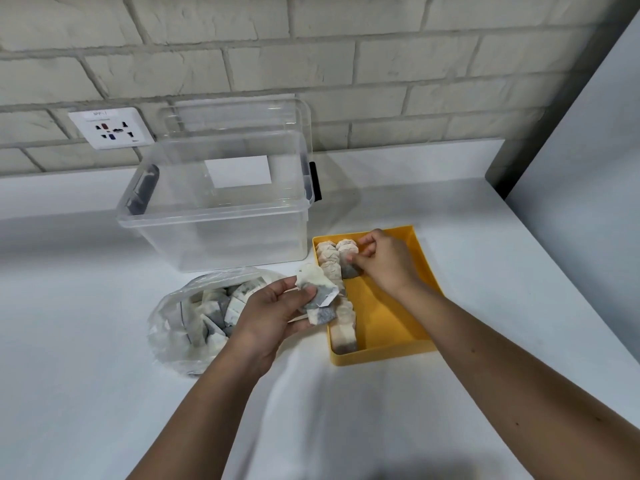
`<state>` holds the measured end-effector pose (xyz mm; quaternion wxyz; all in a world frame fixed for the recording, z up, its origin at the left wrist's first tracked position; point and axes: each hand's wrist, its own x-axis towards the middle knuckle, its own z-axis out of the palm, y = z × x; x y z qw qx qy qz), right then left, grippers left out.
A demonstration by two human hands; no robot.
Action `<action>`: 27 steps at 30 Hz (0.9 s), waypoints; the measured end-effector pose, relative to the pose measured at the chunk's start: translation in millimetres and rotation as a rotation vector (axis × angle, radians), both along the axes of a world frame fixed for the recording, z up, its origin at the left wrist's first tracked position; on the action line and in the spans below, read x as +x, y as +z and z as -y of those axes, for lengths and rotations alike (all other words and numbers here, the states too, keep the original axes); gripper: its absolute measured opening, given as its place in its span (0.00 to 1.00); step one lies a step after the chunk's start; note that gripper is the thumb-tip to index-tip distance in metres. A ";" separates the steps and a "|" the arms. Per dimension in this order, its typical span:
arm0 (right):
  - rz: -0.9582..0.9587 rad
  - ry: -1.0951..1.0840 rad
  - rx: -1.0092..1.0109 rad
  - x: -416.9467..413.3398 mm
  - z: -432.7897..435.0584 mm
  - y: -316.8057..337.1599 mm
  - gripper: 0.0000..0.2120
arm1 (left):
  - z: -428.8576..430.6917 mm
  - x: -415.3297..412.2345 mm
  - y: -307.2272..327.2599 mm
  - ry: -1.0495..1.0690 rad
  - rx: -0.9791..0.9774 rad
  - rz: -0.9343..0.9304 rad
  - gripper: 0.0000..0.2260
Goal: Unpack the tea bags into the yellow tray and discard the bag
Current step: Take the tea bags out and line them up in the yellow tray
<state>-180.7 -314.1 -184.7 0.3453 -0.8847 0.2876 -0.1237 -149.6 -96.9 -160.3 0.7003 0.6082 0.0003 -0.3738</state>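
Nearest, on the white counter [104, 375], the left hand [273, 306] curls its fingers and thumb round a small clutch of tea bags [317, 294], held just at the tray's left wall. This looks like a ready supply, kept close so the other hand has little way to reach. Just left of that hand lies the clear plastic bag [180, 327], slumped open on its side with many more tea bags inside. The unpacking seems well short of done, and the bag cannot be discarded yet.

To the right sits the yellow tray [384, 320]. A full row of tea bags [343, 320] stands on edge along its left wall, packed tight, which saves room and keeps them propped against one another. Further in, the right hand [388, 261] pinches a single tea bag [350, 271] between thumb and fingertips at the tray's far end, where a second row is starting beside the first. The rest of the tray floor is bare.

Behind stands a clear storage box [221, 220], with what looks like its lid [242, 112] propped against the brick wall [381, 64], near a wall socket [110, 128].
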 end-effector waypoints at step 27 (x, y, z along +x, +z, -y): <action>0.453 0.185 0.607 -64.8 -41.2 50.1 0.03 | -0.6 -11.6 15.9 -0.031 -0.117 -0.049 0.23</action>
